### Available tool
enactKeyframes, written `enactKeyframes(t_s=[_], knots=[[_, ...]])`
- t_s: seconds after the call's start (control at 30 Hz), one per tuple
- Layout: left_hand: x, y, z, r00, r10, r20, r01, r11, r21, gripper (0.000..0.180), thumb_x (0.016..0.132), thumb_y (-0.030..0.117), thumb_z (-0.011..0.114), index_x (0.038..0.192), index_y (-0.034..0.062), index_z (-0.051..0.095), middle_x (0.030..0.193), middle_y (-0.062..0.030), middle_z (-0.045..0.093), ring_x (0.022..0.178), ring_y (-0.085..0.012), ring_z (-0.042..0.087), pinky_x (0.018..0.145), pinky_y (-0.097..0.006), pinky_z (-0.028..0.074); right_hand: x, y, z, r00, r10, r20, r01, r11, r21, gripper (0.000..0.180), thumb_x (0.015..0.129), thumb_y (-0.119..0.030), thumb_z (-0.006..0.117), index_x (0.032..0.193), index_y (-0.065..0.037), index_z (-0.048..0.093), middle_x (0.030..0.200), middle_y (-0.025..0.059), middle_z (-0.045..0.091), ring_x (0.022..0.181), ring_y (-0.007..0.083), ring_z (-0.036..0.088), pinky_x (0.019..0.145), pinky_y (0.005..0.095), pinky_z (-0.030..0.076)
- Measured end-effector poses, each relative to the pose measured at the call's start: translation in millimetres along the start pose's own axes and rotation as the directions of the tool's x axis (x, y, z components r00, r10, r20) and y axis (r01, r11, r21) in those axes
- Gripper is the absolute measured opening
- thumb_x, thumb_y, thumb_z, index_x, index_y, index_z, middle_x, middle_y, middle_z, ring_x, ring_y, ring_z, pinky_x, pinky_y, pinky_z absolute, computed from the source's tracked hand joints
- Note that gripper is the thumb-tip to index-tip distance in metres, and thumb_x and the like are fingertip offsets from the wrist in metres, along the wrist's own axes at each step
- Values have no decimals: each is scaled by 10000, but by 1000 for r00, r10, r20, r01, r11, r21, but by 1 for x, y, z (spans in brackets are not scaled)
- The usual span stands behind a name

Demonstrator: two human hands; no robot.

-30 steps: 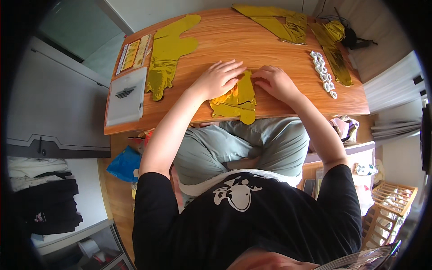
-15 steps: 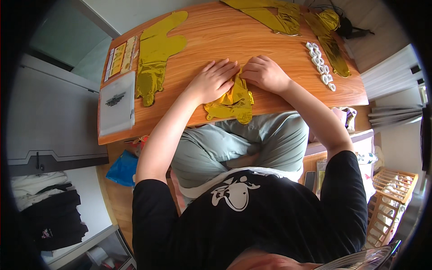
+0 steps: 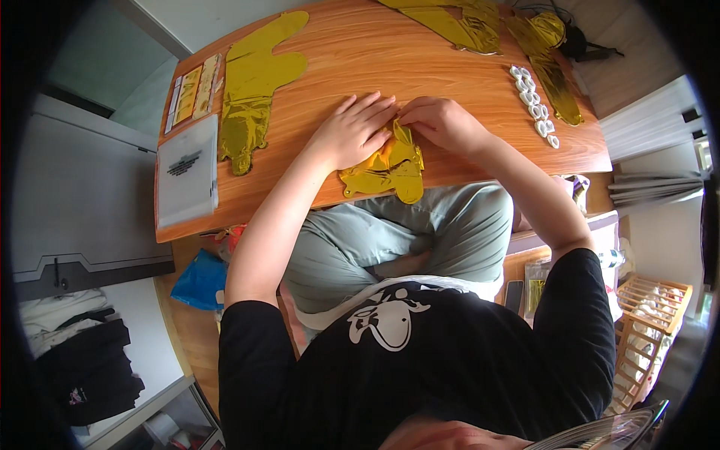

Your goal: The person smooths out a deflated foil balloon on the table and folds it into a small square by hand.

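A gold foil balloon (image 3: 390,174), flat and partly folded, lies at the table's near edge with its lower end overhanging my lap. My left hand (image 3: 354,133) rests flat on its upper left part, fingers stretched toward the far side. At the balloon's upper right corner my right hand (image 3: 442,124) has its fingers closed, pinching the foil edge. Part of the balloon is hidden under my left hand.
To the left lie another flat gold foil balloon (image 3: 251,90), a printed card (image 3: 193,91) and a clear plastic sleeve (image 3: 187,180). More gold foil (image 3: 450,26) lies at the back, and further foil (image 3: 544,60) at the right beside a row of small white rings (image 3: 531,101). The wooden table (image 3: 345,45) carries all this.
My right hand has turned slightly, and its fingertips pinch the foil edge more visibly. My left hand stays pressed on the balloon. The whole view has shifted a little.
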State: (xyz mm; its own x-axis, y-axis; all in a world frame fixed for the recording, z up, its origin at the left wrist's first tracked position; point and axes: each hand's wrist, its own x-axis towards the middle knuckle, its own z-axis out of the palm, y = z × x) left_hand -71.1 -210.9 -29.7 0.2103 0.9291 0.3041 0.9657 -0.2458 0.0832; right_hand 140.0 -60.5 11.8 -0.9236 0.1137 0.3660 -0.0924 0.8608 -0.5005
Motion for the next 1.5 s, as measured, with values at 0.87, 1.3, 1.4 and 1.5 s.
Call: enactKeyframes(t_s=[0.87, 1.3, 1.4, 1.5], knots=[[1, 3, -4, 997, -19, 81, 18, 1000, 20, 721, 1011, 542, 500, 1607, 170, 338, 1644, -61, 371, 1534, -266, 303, 1257, -482, 214, -20, -9, 11, 981, -174, -82, 144, 948, -285, 164, 815, -100, 722, 977, -110, 748, 1127, 42, 745, 998, 248, 709, 919, 393, 545], [0, 3, -6, 997, -25, 74, 23, 999, 26, 726, 1001, 527, 533, 1614, 197, 324, 1650, -53, 363, 1534, -263, 303, 1257, -483, 221, -14, -22, -9, 989, 60, 134, -62, 998, 13, 225, 902, -120, 670, 1112, -40, 689, 1089, 158, 709, 1002, 375, 676, 892, 461, 538], [0, 3, -7, 997, -18, 76, 15, 999, 35, 744, 996, 538, 539, 1617, 193, 315, 1651, -59, 359, 1532, -269, 306, 1258, -485, 222, -18, -25, -7, 989, 57, 139, -64, 997, 52, 231, 947, -135, 636, 1151, -39, 682, 1124, 176, 707, 1055, 387, 663, 928, 467, 530], [5, 4, -8, 995, -9, 102, 5, 999, 42, 789, 983, 594, 529, 1620, 184, 306, 1661, -56, 341, 1541, -266, 285, 1265, -480, 203, -28, -17, -1, 994, 14, 108, -22, 997, 70, 235, 945, -87, 628, 1167, -25, 674, 1191, 188, 697, 1153, 399, 628, 1005, 464, 497]])
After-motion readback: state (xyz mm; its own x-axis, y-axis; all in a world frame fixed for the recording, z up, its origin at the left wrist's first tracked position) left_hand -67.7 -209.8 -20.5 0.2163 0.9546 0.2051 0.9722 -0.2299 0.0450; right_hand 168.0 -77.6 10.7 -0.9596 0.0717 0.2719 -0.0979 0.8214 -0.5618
